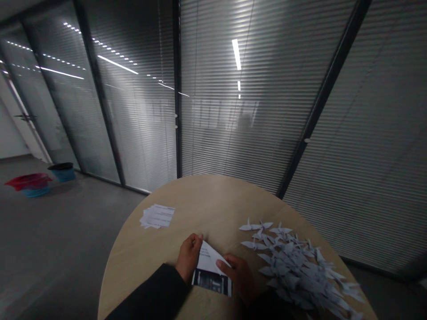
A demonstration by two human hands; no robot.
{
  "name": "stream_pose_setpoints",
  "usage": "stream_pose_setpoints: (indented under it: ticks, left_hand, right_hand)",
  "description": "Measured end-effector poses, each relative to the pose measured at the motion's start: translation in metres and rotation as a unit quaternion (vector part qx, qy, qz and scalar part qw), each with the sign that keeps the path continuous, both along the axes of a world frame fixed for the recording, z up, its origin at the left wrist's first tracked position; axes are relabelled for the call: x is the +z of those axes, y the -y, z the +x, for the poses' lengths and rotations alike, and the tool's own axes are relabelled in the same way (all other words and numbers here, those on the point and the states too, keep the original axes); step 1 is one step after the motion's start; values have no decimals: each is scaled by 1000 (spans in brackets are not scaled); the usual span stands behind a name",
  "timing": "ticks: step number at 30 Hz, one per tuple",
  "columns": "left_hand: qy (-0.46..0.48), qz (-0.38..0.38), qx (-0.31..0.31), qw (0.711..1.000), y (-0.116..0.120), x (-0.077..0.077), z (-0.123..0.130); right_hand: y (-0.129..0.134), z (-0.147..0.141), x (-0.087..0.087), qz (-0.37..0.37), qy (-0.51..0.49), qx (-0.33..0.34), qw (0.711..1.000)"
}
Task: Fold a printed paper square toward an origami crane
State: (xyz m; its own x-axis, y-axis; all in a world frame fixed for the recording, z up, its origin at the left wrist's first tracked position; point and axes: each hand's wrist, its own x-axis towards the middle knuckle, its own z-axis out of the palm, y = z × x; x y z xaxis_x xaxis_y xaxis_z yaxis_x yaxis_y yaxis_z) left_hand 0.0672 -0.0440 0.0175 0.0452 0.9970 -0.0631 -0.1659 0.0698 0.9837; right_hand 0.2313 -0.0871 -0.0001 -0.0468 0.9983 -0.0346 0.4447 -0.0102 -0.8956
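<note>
Head view: paper slips are stacked at left. By the left hand, over the surface, a part-folded sheet is held in a narrow grip; its flap is apparently kept flat by the right hand, clasping it, lower fingers too dim to judge. Paper cranes are heaped rightmost.

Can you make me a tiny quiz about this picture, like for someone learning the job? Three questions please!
1. True or false: the left hand and the right hand are both holding the same printed sheet.

2. Which is nearest the right hand?
A) the loose sheets
B) the pile of folded paper shapes
C) the door handle

3. Fill in the blank: the blue tub farthest left in the picture has a ____ liner over it.

Key: 1. True. 2. B. 3. Red.
</note>
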Motion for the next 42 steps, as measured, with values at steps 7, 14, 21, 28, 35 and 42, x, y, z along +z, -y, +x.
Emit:
stream_pose_setpoints:
  ticks: [7, 14, 21, 28, 35, 42]
  left_hand:
    - [-9, 9, 5, 1000, -3, -7, 2]
    - [2, -4, 13, 1000, -3, -7, 3]
    - [-4, -10, 28, 1000, -2, -6, 2]
    - [32, -45, 11, 998, 0, -5, 3]
    - [78, -48, -90, 992, 5, 3, 6]
    - [55, -30, -80, 995, 5, 4, 6]
  right_hand:
    - [-2, 1, -4, -1, 5, -2, 1000]
    - [0, 2, 2, -7, 9, -2, 1000]
    - [2, -1, 8, -28, -18, 0, 999]
    - [4, -3, 13, -16, -6, 5, 1000]
    - [-2, 6, 4, -40, -22, -32, 998]
    - [0, 3, 4, -33, -31, -32, 998]
